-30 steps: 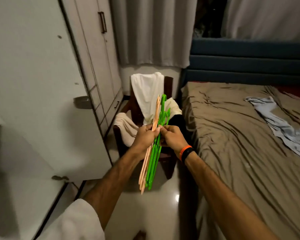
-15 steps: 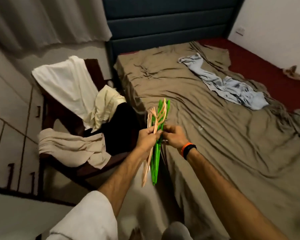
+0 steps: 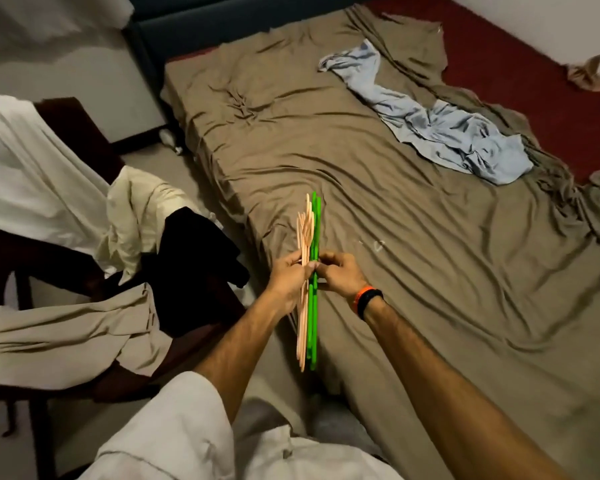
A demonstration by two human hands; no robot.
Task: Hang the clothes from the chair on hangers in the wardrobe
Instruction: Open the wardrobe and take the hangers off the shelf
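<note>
Rumpled bed (image 3: 395, 237) ahead; both hands (image 3: 290, 277) (image 3: 340, 273) pinch the hanger bundle (image 3: 310, 271) mid-length, tips at 12 o'clock. Chair (image 3: 66, 109) now sits farther left.

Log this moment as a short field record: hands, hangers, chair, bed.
left hand: grips the peach hangers of the bundle
right hand: pinches the green hangers beside them
bundle: held upright between both hands, over the near corner of the bed
chair: white garment over the back, cream, black and beige clothes on the seat
bed extras: light blue garment lying crumpled
wardrobe: not in view
</note>
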